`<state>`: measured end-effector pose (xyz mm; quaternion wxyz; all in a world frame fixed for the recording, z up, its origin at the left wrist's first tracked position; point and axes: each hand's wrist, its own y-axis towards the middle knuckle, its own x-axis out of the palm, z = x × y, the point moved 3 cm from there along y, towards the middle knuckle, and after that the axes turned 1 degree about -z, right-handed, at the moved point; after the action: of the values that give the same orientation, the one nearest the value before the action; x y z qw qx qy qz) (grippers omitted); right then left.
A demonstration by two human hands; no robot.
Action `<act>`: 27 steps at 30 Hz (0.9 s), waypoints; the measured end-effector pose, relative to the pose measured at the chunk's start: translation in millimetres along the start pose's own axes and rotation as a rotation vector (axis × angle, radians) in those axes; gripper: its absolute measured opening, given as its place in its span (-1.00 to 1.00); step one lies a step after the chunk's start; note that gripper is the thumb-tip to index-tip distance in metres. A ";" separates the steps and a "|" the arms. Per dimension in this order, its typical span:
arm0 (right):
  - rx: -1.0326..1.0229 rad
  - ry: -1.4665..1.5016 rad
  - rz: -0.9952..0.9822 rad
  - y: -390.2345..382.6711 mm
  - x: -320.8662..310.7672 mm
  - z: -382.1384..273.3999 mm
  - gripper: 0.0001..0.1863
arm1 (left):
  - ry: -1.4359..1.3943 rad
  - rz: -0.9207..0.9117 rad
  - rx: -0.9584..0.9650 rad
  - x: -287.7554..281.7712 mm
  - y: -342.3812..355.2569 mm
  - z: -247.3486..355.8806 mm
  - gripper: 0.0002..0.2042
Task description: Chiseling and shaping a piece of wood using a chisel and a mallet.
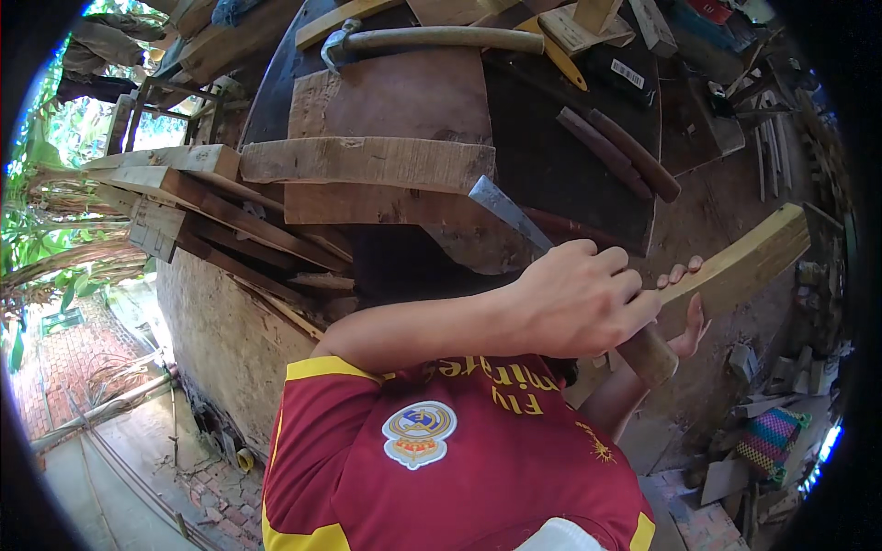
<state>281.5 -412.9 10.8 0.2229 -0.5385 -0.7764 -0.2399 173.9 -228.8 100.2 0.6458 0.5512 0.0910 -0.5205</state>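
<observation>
A chisel (507, 213) with a flat metal blade and a wooden handle is in my left hand (586, 298), whose fingers are wrapped round it. Its blade slants up and to the left, and the handle's butt sticks out below the fist. Just right of it, my right hand (691, 321) grips the near end of a curved wooden bar (749, 260), fingertips over the top edge and thumb on the front face. My left fist partly hides that end of the bar. Beyond the blade's tip lies another curved wooden piece (367, 163), across a brown board (404, 101).
A claw hammer (441, 38) rests at the table's far side. Two dark wooden handles (620, 151) and a yellow-handled tool (562, 62) lie to its right. Stacked timber (248, 225) juts out at left. Wood scraps and a woven multicoloured bag (772, 439) are at lower right.
</observation>
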 end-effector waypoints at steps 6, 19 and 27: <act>0.053 -0.005 0.084 -7.7 -20.2 2.3 -0.40 | 0.087 0.060 0.020 -3.2 0.0 1.5 -0.73; 0.107 -0.061 0.176 -13.4 -12.8 2.6 -0.47 | 0.017 -0.102 0.039 -1.5 14.7 12.5 -0.74; 0.052 0.012 0.063 -13.5 -42.8 11.1 -0.54 | -0.021 -0.295 -0.030 4.1 24.9 -2.9 -0.79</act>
<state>281.6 -441.4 -25.6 0.2490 -0.5553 -0.7637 -0.2155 196.3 -232.6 111.6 0.5714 0.5166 0.1717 -0.6141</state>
